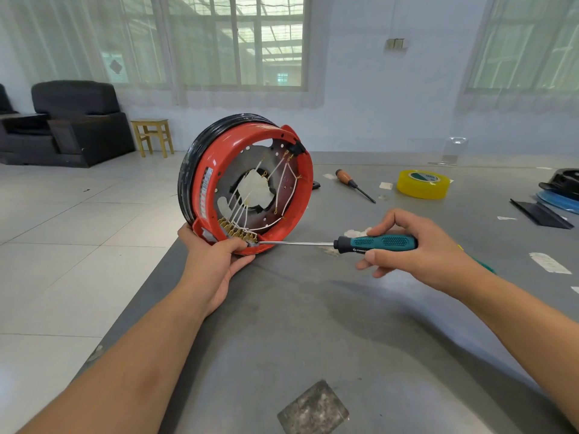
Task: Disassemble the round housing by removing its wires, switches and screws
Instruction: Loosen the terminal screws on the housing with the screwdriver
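On the grey table's (313,308) left edge, head view, the round housing (247,183) stood tilted on its rim, red plastic ring with a black band behind and a dull metal plate inside. Left hand (216,264) cupped the lower rim, thumb pressed by the row of brass terminals (238,230). Right hand (416,245) was curled round the teal rubber-grip screwdriver (376,243), its thin steel shaft lying level and its tip at the terminal row beside the left thumb. White wires (282,183) were all strung across the plate to small brass eyelets; none looked detached. Judged early: wires, terminals and any screws seemed left to do; couldn't make out switches. Farther back lay a wooden-handled screwdriver (352,183), a glossy yellow tape roll (421,184), paper scraps and some black and blue sheet pieces (551,205), well apart from the housing.
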Tool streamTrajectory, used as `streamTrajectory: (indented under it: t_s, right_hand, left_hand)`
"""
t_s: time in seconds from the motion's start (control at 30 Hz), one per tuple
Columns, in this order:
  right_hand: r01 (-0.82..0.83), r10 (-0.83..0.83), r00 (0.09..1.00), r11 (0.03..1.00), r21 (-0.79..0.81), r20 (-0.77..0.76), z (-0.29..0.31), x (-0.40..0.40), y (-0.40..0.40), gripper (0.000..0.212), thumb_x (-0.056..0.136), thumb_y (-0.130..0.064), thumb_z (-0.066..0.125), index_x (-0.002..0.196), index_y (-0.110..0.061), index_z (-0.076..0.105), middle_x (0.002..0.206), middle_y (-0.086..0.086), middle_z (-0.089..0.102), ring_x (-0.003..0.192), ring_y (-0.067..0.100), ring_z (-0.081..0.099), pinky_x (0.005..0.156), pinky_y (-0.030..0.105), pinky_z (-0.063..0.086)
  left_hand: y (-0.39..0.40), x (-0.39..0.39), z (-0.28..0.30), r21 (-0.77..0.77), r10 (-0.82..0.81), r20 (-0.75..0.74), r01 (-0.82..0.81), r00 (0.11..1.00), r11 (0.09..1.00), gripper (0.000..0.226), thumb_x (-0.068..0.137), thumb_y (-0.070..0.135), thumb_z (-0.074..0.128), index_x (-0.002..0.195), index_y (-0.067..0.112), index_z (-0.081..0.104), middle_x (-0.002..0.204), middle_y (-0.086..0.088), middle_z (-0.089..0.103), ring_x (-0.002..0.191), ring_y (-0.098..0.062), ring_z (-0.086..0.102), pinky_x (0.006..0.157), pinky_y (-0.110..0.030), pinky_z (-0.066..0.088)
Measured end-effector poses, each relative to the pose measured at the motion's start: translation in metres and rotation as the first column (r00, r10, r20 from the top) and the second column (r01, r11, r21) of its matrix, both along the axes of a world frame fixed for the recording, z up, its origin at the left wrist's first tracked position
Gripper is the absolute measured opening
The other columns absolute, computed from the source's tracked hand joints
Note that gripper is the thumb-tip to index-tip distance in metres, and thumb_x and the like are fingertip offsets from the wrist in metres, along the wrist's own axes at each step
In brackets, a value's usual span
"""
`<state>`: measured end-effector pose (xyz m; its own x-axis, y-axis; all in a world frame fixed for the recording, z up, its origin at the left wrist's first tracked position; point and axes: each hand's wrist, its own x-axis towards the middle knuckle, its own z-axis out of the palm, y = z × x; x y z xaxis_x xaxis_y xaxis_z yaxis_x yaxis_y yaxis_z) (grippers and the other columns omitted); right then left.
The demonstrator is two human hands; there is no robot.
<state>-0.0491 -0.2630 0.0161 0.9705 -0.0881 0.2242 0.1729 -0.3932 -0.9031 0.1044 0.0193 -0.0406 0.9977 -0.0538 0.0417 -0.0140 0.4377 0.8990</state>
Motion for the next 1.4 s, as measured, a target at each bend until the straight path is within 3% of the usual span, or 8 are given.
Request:
streamTrajectory:
  t_s: [0.17,0.37,0.47,0.57,0.67,0.93,1.2,1.4]
  right_hand:
    - [-0.033,0.009,0.996,0.965,-0.259,-0.094,0.007,0.002,-0.002,0.029,0.088,-0.012,0.079,0.099,-0.020,0.053,0.083,0.000,0.079,0.059,0.009,0.067,0.056,0.022,0.053]
    - [-0.034,-0.045,0.991,0.820,-0.572,-0.122,-0.002,0.005,0.008,0.038,0.090,-0.029,0.073,0.117,-0.048,0.055,0.101,-0.022,0.074,0.093,0.002,0.065,0.083,0.024,0.051]
    - [0.032,-0.051,0.999,0.746,-0.665,-0.009,-0.002,0.005,0.011,0.029,0.094,-0.053,0.063,0.123,-0.056,0.060,0.097,-0.027,0.066,0.095,-0.005,0.058,0.076,0.018,0.047]
    - [0.054,-0.015,0.998,0.678,-0.733,0.059,-0.005,0.006,0.015,0.029,0.099,-0.051,0.055,0.127,-0.050,0.065,0.087,-0.026,0.062,0.092,-0.019,0.050,0.065,0.011,0.043]
    - [0.042,-0.015,0.999,0.653,-0.757,0.043,-0.007,0.007,0.015,0.032,0.102,-0.048,0.053,0.132,-0.050,0.063,0.067,-0.034,0.058,0.078,-0.023,0.049,0.067,0.002,0.038]
    - [0.021,-0.008,1.000,0.674,-0.738,0.021,-0.007,0.008,0.015,0.029,0.102,-0.044,0.055,0.128,-0.046,0.068,0.071,-0.046,0.054,0.076,-0.016,0.052,0.063,0.007,0.039]
    - [0.024,-0.021,1.000,0.702,-0.712,0.013,-0.009,0.009,0.016,0.029,0.103,-0.043,0.054,0.129,-0.043,0.069,0.069,-0.012,0.063,0.067,-0.007,0.053,0.058,0.009,0.040]
    - [0.002,-0.042,0.998,0.712,-0.702,-0.040,-0.012,0.013,0.011,0.029,0.102,-0.047,0.053,0.126,-0.047,0.069,0.067,-0.028,0.061,0.069,-0.006,0.053,0.058,0.011,0.040]
  left_hand:
    - [0.003,0.003,0.000,-0.005,-0.020,-0.034,0.019,0.999,1.000,0.070,0.086,-0.021,0.065,0.120,0.035,0.040,0.138,-0.011,0.054,0.108,-0.039,0.076,0.076,-0.049,0.067]
    - [0.005,0.003,0.000,-0.013,-0.040,-0.042,0.040,0.998,0.999,0.071,0.086,-0.022,0.066,0.121,0.035,0.041,0.141,-0.013,0.054,0.111,-0.041,0.074,0.080,-0.051,0.067]
    - [0.006,0.002,0.001,-0.018,-0.039,-0.037,0.038,0.999,0.999,0.070,0.084,-0.023,0.064,0.117,0.034,0.042,0.142,-0.015,0.054,0.113,-0.042,0.073,0.084,-0.055,0.066]
    - [0.006,0.001,0.002,-0.019,-0.046,-0.030,0.045,0.998,0.999,0.068,0.084,-0.022,0.064,0.115,0.034,0.042,0.141,-0.018,0.055,0.112,-0.041,0.074,0.086,-0.057,0.065]
    - [0.006,0.000,0.002,-0.017,-0.045,-0.025,0.045,0.999,0.999,0.067,0.085,-0.019,0.066,0.116,0.034,0.042,0.139,-0.016,0.057,0.112,-0.039,0.074,0.086,-0.056,0.065]
    - [0.002,-0.002,0.001,0.011,-0.040,0.006,0.040,0.999,0.999,0.068,0.085,-0.020,0.067,0.116,0.035,0.041,0.136,-0.008,0.055,0.112,-0.034,0.073,0.084,-0.055,0.066]
    - [-0.004,-0.005,0.001,0.092,0.028,0.054,-0.033,0.998,0.995,0.065,0.085,-0.006,0.078,0.117,0.031,0.036,0.132,-0.005,0.056,0.115,-0.028,0.072,0.075,-0.039,0.066]
    - [0.000,-0.001,0.002,0.104,-0.007,0.027,0.004,1.000,0.995,0.065,0.085,-0.014,0.071,0.110,0.036,0.038,0.132,-0.004,0.053,0.116,-0.031,0.069,0.080,-0.048,0.067]
